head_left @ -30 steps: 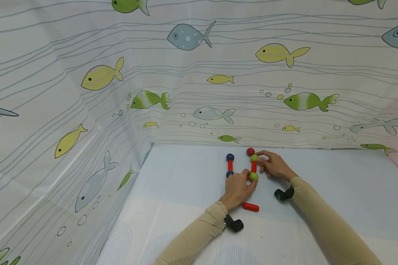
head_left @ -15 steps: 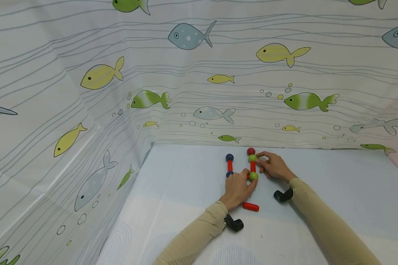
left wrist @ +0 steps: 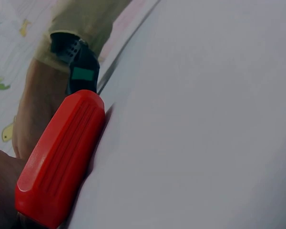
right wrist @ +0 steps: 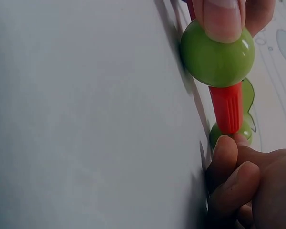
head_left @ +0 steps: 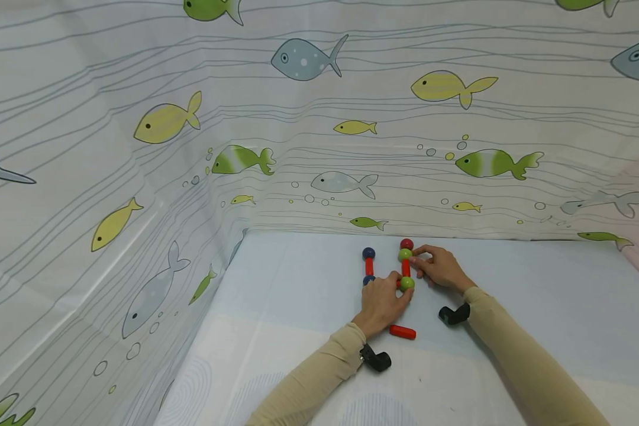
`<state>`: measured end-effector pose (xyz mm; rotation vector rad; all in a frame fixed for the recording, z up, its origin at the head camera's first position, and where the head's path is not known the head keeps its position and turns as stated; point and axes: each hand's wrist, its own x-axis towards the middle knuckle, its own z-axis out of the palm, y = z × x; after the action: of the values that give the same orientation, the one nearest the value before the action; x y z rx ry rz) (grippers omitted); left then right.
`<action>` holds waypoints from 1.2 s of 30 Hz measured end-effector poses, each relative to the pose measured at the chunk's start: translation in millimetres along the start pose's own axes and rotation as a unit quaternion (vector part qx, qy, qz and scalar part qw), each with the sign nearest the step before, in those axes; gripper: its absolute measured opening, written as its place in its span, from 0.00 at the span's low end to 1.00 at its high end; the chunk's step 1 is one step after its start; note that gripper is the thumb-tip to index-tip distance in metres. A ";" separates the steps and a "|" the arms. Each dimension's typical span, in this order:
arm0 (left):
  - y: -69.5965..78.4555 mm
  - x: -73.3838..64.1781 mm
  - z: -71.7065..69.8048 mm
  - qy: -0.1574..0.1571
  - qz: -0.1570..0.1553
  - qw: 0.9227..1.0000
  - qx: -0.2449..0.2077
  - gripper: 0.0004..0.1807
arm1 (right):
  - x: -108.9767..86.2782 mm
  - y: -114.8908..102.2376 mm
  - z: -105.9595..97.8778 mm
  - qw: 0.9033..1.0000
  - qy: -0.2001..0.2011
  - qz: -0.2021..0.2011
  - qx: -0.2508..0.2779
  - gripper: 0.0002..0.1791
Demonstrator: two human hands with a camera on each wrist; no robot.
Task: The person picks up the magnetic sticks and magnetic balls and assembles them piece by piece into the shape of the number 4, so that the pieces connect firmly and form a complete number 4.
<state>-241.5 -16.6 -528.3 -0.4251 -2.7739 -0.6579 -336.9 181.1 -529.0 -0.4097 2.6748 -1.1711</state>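
Near the far edge of the pale blue-and-white table (head_left: 511, 284), the left hand (head_left: 383, 303) pinches the near glossy green ball (head_left: 407, 284) on a ridged red rod (head_left: 406, 268); the right hand (head_left: 441, 267), fingers curled, pinches the far glossy green ball (head_left: 405, 254), just beside a shiny red ball (head_left: 407, 244).

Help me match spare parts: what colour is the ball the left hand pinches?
The ball is green, clearest in the right wrist view.
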 end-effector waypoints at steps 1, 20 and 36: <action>0.1 0.0 -0.1 -0.002 -0.001 1.000 0.000 0.18 | 0.0 0.3 0.2 1.000 0.002 0.000 0.000 0.26; -5.1 -3.4 -16.2 -0.010 -0.008 1.000 -0.017 0.24 | -11.2 -2.2 -3.7 0.999 -0.011 0.028 0.018 0.27; -73.6 -11.2 -48.3 0.020 0.045 0.992 -0.114 0.19 | -69.2 -23.6 5.1 0.996 -0.089 0.002 0.000 0.19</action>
<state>-247.3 -104.7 -519.1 -0.5710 -2.6330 -0.9551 -266.1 184.9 -510.5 -0.4839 2.5215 -1.0789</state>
